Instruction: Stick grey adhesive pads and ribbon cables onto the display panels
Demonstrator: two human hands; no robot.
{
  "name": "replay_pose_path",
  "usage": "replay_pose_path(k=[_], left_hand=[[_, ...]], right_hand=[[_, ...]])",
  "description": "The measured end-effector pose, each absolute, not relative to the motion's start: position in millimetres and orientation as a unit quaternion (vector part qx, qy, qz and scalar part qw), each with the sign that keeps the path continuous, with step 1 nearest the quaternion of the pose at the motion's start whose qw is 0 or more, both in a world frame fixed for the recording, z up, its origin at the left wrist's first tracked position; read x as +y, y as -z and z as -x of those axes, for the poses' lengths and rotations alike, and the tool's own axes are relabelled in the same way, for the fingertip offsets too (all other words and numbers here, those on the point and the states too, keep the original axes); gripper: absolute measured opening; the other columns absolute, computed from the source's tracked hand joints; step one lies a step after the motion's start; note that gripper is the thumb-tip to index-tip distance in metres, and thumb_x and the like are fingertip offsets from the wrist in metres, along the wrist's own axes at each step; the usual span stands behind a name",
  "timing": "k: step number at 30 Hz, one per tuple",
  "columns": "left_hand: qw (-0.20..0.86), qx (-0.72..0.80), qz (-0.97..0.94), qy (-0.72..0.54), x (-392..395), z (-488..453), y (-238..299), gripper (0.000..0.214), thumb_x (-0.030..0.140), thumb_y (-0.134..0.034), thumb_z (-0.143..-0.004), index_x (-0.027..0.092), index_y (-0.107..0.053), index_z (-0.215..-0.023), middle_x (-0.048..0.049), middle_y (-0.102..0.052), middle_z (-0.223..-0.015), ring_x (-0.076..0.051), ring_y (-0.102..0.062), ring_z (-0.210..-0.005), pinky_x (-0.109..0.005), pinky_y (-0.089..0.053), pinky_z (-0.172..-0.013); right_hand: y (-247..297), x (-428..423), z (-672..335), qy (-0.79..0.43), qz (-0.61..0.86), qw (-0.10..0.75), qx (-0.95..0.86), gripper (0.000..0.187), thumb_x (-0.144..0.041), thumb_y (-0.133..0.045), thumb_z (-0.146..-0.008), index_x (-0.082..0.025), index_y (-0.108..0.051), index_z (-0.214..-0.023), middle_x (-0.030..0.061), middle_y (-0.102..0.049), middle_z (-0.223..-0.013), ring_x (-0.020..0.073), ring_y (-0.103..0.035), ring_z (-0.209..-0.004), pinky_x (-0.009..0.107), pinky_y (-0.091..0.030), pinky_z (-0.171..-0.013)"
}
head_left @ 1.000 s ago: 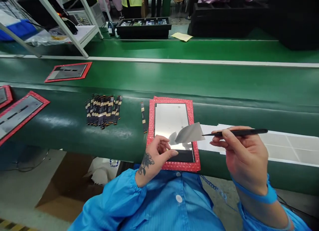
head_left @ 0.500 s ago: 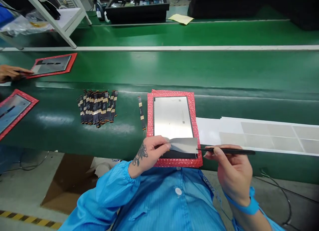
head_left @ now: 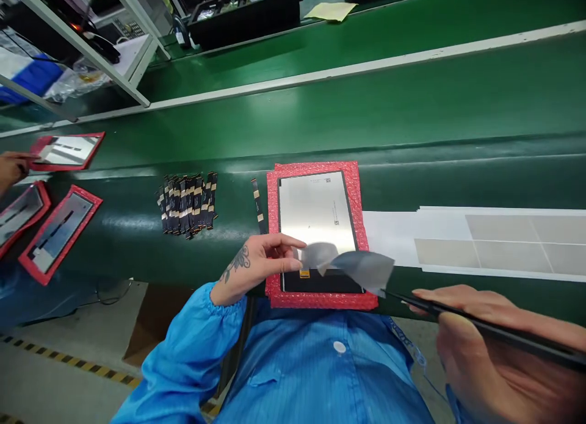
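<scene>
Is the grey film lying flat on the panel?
No: tweezers in the right hand hold the grey film lifted above the panel.

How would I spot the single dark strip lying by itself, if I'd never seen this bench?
Start at the wide green conveyor belt and find the grey rectangular panel on its red bubble-wrap mat in front of the person. Just left of that mat lies one thin black strip with gold patches. Unlike the fanned pile of similar black-and-gold strips further left, it lies alone.
</scene>
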State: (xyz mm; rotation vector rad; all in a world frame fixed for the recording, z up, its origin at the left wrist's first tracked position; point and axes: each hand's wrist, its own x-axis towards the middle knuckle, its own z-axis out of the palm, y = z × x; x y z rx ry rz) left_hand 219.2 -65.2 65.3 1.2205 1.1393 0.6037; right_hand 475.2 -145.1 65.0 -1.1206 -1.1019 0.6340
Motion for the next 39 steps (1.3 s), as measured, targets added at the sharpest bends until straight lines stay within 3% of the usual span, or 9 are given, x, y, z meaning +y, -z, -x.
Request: replay_pose_path(k=[5,8,13,18,25,30,39], left_hand=[[0.650,0.478,-0.515,-0.289,-82,-227,-45,0.039,0.032,-0.083,-0.067,0.016,-0.069,-0.100,-0.0040,-0.068,-0.085,-0.014,-0.059,-0.072,-0.026,-0.049,-0.065],[0.643,0.501,-0.489,-0.312,-91,-237,-44,0.035,0.024,-0.082,-0.065,0.018,-0.067,-0.096,-0.0041,-0.068,-0.089,-0.016,-0.060,-0.078,-0.027,-0.050,-0.071],[0.660,0.501,-0.440,-0.346,-91,-255,-45,0.023,0.028,-0.081,-0.065,0.018,-0.065,-0.078,-0.0020,-0.067,-0.078,-0.016,-0.061,-0.076,-0.026,-0.049,-0.071],[0.659,0.506,-0.437,-0.345,-88,-261,-46,0.027,0.038,-0.081,-0.067,0.017,-0.064,-0.067,-0.0021,-0.064,-0.070,-0.014,-0.056,-0.068,-0.026,-0.046,-0.064],[0.682,0.513,-0.458,-0.249,-79,-241,-55,0.032,0.040,-0.082,-0.066,0.015,-0.062,-0.065,-0.0003,-0.058,-0.063,-0.010,-0.049,-0.059,-0.022,-0.039,-0.055],[0.649,0.554,-0.483,-0.197,-78,-237,-47,0.034,0.044,-0.078,-0.069,0.016,-0.059,-0.066,0.0050,-0.048,-0.052,-0.005,-0.037,-0.045,-0.019,-0.028,-0.044],[0.596,0.604,-0.508,-0.149,-85,-242,-44,0.033,0.043,-0.074,-0.072,0.016,-0.057,-0.066,0.0050,-0.046,-0.050,-0.007,-0.040,-0.047,-0.019,-0.029,-0.047]], right_hand=[[-75,-137,-474,-0.261,0.530,0.633,-0.501,0.021,-0.015,-0.075,-0.075,-0.029,-0.067,-0.089,0.0019,-0.074,-0.074,0.0231,-0.073,-0.063,0.038,-0.067,-0.059],[-73,-139,-474,-0.268,0.549,0.623,-0.489,0.017,-0.021,-0.077,-0.077,-0.028,-0.067,-0.088,0.0028,-0.073,-0.075,0.0226,-0.072,-0.062,0.035,-0.066,-0.055],[-71,-145,-473,-0.273,0.560,0.629,-0.465,0.019,-0.022,-0.080,-0.074,-0.027,-0.068,-0.088,0.0037,-0.073,-0.075,0.0209,-0.070,-0.058,0.031,-0.066,-0.050],[-74,-146,-474,-0.279,0.576,0.629,-0.441,0.017,-0.029,-0.083,-0.073,-0.026,-0.068,-0.081,0.0040,-0.072,-0.070,0.0219,-0.069,-0.053,0.032,-0.065,-0.046],[-43,-147,-479,-0.329,0.582,0.627,-0.399,0.021,-0.032,-0.085,-0.073,-0.023,-0.068,-0.082,0.0032,-0.075,-0.072,0.0175,-0.071,-0.053,0.024,-0.063,-0.052],[-5,-149,-465,-0.397,0.600,0.612,-0.329,0.031,-0.044,-0.084,-0.074,-0.020,-0.066,-0.082,0.0014,-0.074,-0.068,0.0177,-0.070,-0.051,0.026,-0.062,-0.049],[9,-163,-457,-0.418,0.592,0.625,-0.291,0.022,-0.038,-0.079,-0.081,-0.023,-0.064,-0.086,0.0000,-0.075,-0.074,0.0157,-0.071,-0.056,0.024,-0.063,-0.054]])
